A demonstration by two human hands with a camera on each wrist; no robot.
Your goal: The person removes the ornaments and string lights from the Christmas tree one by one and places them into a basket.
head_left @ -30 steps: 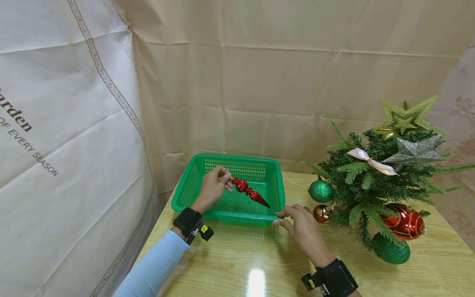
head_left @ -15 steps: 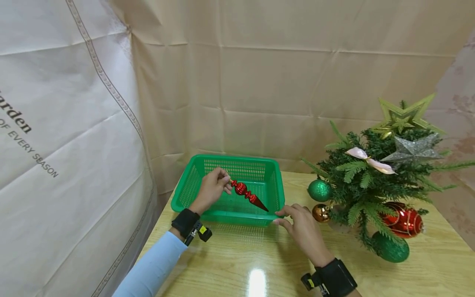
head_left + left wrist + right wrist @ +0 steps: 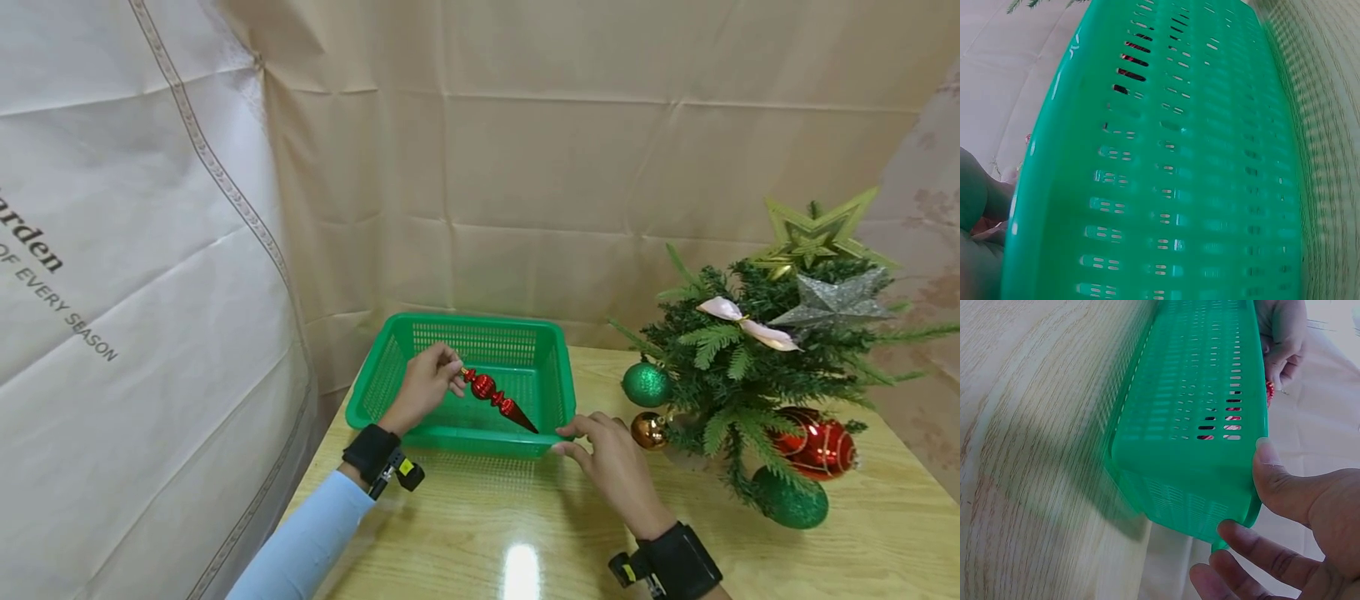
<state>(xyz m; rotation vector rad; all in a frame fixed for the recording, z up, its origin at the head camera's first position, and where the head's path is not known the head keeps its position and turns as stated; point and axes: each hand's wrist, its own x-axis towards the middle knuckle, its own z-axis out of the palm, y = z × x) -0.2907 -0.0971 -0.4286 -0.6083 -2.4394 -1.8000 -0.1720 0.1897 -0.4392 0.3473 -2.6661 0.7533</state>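
Observation:
My left hand (image 3: 427,383) pinches the top end of a red finial-shaped Christmas ornament (image 3: 483,386) between thumb and fingers. It hangs slanted over the inside of the green plastic basket (image 3: 480,440), its pointed tip low, close to the near right corner. In the left wrist view the basket's slotted wall (image 3: 1147,187) covers most of the picture, and red shows through some slots. My right hand (image 3: 611,462) grips that same corner of the rim. In the right wrist view the thumb (image 3: 1279,481) lies on one side of the corner and the forefinger (image 3: 1260,547) on the other.
A small Christmas tree (image 3: 720,392) stands right of the basket. It bears a gold star (image 3: 817,229), a silver star (image 3: 836,300), a pink-white candy-shaped ornament (image 3: 750,323) and several baubles, including a green one (image 3: 647,384). Cloth (image 3: 540,167) hangs behind the wooden table (image 3: 450,533).
The left hand has lowered the red ornament slightly, and its tip has moved down and a little left towards the basket's near rim. The right hand stays at the corner.

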